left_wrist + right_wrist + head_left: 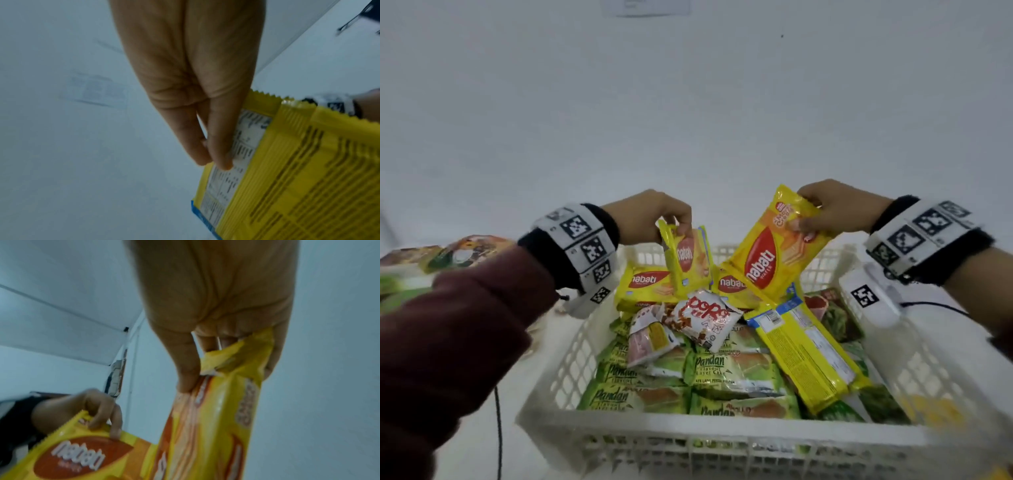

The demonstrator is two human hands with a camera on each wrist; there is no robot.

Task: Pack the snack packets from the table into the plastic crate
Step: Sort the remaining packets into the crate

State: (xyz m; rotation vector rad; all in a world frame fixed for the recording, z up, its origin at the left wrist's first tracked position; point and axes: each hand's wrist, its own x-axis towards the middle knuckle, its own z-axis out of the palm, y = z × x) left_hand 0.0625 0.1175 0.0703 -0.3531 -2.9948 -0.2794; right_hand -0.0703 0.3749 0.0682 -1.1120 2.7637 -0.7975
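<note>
A white plastic crate [558, 370] stands on the table, filled with green Pandan cake packets [736, 370], yellow Nabati wafer packets [643, 284] and a white Popo packet [705, 315]. My left hand [650, 216] pinches the top edge of a small yellow Nabati packet [688, 260] and holds it upright over the crate's far side; its printed back [287, 170] fills the left wrist view. My right hand [835, 209] grips the top corner of a larger yellow Nabati packet [770, 253], tilted above the crate's far middle. Its front [207, 426] hangs below the fingers [185, 366].
More snack packets [445, 257] lie blurred on the table at the left, behind my dark red sleeve [458, 335]. A black cable [498, 431] hangs at the lower left. A white wall rises behind the crate. A yellow packet [808, 349] lies face down in the crate's right half.
</note>
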